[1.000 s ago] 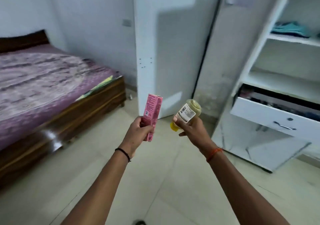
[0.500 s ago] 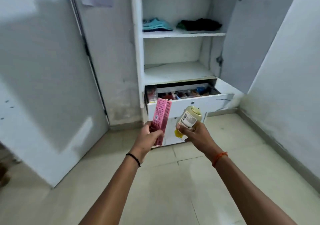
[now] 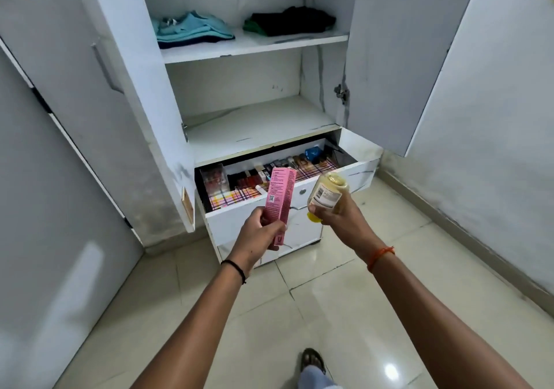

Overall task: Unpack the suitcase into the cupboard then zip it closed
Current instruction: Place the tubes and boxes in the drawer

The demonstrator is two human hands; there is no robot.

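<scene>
I am looking down at an open white cupboard [image 3: 144, 94] with both doors swung wide. On the top shelf [image 3: 254, 47], on the left, sits a folded teal pile of clothes [image 3: 192, 30], and next to it a folded dark pile [image 3: 292, 21]. I think those were already put away, so part of the job looks done. The shelf below them has nothing on it.

Lower down, the drawer [image 3: 287, 199] is pulled out. At its left end is a small clear box [image 3: 213, 178]. Then comes a long row of little makeup things [image 3: 299, 165] lying on a checked liner (too small for me to name each one).

In front of the drawer, my left hand [image 3: 259, 235] is wrapped around the bottom of a tall pink box [image 3: 280, 199], which stands almost straight up. Just to the right, my right hand [image 3: 341, 219] holds a pale yellow bottle [image 3: 328, 192] near its cap end, so the bottle tips with its bottom up and away from me. Both things are up in the air, just before the drawer front, and not inside yet.

So I guess these two go in the drawer next. I cannot see the suitcase from here, so I cannot tell how much is left in it. Zipping it shut is not done as far as I can tell.

At the bottom, one sandaled foot [image 3: 313, 361] stands on the shiny tile floor [image 3: 389, 313].
</scene>
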